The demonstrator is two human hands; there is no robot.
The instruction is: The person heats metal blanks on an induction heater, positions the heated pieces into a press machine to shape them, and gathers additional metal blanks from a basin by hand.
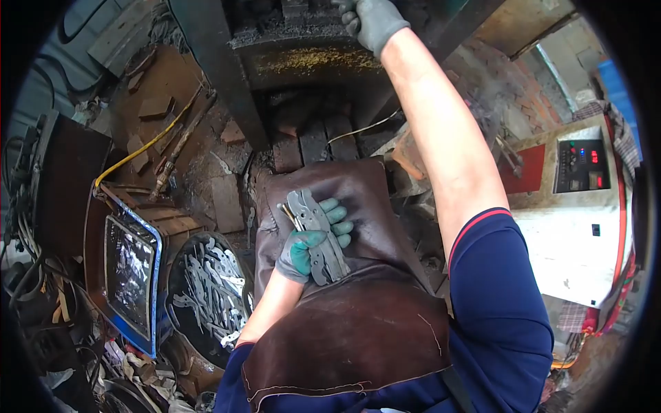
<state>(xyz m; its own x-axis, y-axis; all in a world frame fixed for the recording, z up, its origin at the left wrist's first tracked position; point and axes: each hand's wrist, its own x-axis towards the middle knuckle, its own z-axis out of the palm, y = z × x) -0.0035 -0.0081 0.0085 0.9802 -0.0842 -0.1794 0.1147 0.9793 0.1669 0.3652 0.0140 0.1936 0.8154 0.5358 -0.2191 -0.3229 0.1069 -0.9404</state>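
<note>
My left hand [301, 253], in a grey and green glove, is closed around a small stack of flat grey metal parts [318, 237] with holes and curved edges. It rests over the brown leather apron [344, 330] on my lap. A thin brass-coloured rod [290, 215] sticks up beside the stack, near the thumb. My right hand [375, 26], gloved in grey, reaches to the dark machine [303, 34] at the top edge of the view. Its fingers are curled, and what they hold, if anything, is hidden.
A round black tub [180, 275] of similar metal parts stands at my left, beside a blue-rimmed container [157, 275]. A white control cabinet [571, 234] with lit red digits is at the right. Bricks [157, 107] and a yellow hose [141, 148] lie on the floor.
</note>
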